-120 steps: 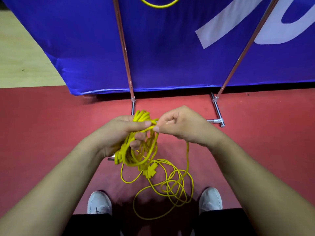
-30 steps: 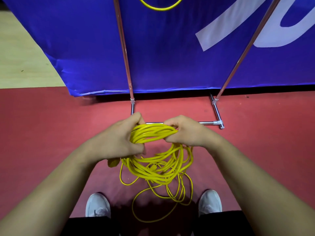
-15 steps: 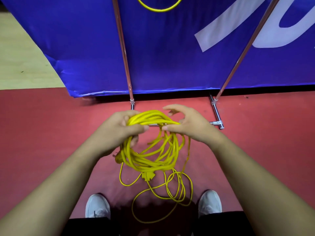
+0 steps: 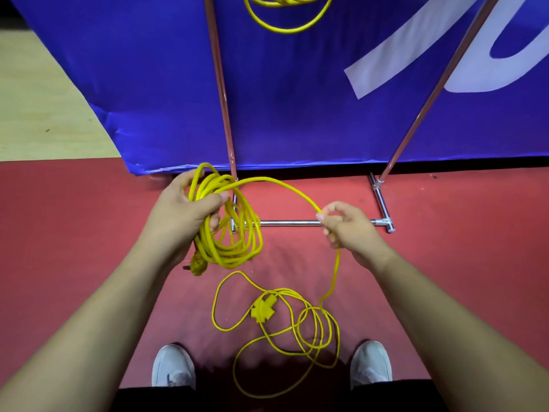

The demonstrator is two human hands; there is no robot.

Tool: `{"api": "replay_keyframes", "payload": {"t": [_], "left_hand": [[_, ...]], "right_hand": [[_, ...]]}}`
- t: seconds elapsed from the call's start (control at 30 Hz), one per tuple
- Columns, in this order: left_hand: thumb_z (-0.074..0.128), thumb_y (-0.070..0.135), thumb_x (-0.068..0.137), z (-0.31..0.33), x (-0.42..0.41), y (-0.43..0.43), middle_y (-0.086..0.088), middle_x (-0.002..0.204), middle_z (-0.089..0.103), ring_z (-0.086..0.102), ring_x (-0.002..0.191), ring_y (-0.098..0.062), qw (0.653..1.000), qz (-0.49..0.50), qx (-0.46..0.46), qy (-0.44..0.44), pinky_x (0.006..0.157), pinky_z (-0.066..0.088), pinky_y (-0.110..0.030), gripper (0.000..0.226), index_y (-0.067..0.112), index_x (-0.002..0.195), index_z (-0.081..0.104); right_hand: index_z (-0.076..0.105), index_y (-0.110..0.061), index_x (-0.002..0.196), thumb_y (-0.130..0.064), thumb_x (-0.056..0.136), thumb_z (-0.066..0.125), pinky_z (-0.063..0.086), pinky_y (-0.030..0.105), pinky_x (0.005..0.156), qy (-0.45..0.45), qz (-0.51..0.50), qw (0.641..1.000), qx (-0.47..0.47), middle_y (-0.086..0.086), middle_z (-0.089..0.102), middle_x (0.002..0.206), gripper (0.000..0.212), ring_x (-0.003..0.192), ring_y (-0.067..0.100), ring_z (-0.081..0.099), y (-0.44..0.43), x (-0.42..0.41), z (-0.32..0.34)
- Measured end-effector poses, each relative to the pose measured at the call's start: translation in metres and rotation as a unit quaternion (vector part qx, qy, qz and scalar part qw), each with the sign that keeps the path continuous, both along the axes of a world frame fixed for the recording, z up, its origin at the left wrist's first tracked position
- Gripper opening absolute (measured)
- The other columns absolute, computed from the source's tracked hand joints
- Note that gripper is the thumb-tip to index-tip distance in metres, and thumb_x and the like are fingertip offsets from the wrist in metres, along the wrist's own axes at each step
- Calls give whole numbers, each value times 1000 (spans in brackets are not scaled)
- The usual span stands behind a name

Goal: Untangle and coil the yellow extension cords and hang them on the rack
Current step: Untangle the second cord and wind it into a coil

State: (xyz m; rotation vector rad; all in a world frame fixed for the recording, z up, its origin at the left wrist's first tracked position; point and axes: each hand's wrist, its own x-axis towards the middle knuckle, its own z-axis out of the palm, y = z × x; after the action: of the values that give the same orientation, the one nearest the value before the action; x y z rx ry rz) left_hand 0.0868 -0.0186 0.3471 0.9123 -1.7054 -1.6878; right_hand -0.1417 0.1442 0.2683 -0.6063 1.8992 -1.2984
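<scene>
I've got my left hand closed round a bundle of finished loops of the yellow extension cord, thumb clamped across the top, the loops hanging down below my palm with a plug dangling at the bottom. My right hand is out to the side, pinching a single strand between thumb and forefinger; that strand arcs from the bundle across to my fingers, then drops away to the floor.

Down there on the red floor, between my shoes, there's a fair bit of loose cord in slack, overlapping rings, with the socket block lying in the middle of it. So I'd call this cord maybe half coiled: a good bundle in hand, several loops' worth left to gather.

Up at the top edge of view, another yellow coil hangs on the rack in front of the blue banner, so one cord looks done. Left to do, as I judge it: draw in the floor slack, loop by loop, then hang this coil up too.
</scene>
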Motion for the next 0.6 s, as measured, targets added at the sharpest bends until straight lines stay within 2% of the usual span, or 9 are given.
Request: {"api": "replay_keyframes", "payload": {"t": [0.07,0.13,0.2,0.23,0.27,0.33,0.4,0.5,0.6], "left_hand": [[69,9,85,1,1,1,-4,59,51,45,44,-17,999,-9,29,37,41,39,-21,23,10,105,59],[71,15,81,1,1,1,-5,59,53,47,46,-17,998,-8,43,42,42,41,-21,33,13,112,58],[72,14,82,-1,2,0,-4,57,54,48,46,-17,997,17,69,27,44,43,-22,67,29,138,39],[72,11,83,-2,2,0,-3,55,54,49,47,-17,997,28,71,14,46,44,-22,81,37,145,26],[71,10,84,-1,2,1,-2,55,54,49,47,-16,998,24,57,2,47,44,-22,83,42,145,25],[66,10,88,3,2,5,1,54,54,49,46,-13,1000,-20,4,-14,46,43,-19,51,35,130,51],[62,14,91,4,2,9,1,51,57,52,46,-11,997,-60,-33,-44,44,42,-17,23,22,111,68],[63,18,90,0,3,12,-3,52,57,52,48,-12,982,-129,-76,-113,45,41,-16,17,22,103,73],[64,22,89,0,0,23,-8,60,64,56,56,-10,969,-198,-91,-118,53,46,-18,14,25,97,75]], "right_hand": [[62,-7,81,-11,89,65,29,19,42,123,1,992,27,5,47,56,10,44,10,35,-4,0,7],[68,-3,77,-8,86,66,29,16,43,215,58,972,74,-5,48,47,11,43,6,38,-4,1,14],[73,-7,73,-3,83,63,39,15,50,240,143,951,130,-11,55,44,15,44,0,48,-4,4,23],[74,-10,71,-2,82,62,45,20,57,244,181,940,153,-9,63,52,18,52,1,56,-3,6,28],[74,-13,69,-1,80,61,49,23,62,242,213,931,170,-4,70,61,21,61,6,62,-3,9,32],[73,-18,66,1,80,62,47,22,61,207,276,920,183,-6,69,61,26,59,3,61,-1,15,46],[73,-17,69,0,80,64,35,19,49,128,357,911,165,-9,56,47,23,44,3,45,3,22,62],[71,-10,73,-10,81,64,17,22,46,-15,436,898,52,4,35,50,11,45,14,23,5,33,82],[64,-4,77,-13,90,57,14,20,43,-117,372,918,-72,0,29,49,17,42,9,19,-4,47,86]]}}
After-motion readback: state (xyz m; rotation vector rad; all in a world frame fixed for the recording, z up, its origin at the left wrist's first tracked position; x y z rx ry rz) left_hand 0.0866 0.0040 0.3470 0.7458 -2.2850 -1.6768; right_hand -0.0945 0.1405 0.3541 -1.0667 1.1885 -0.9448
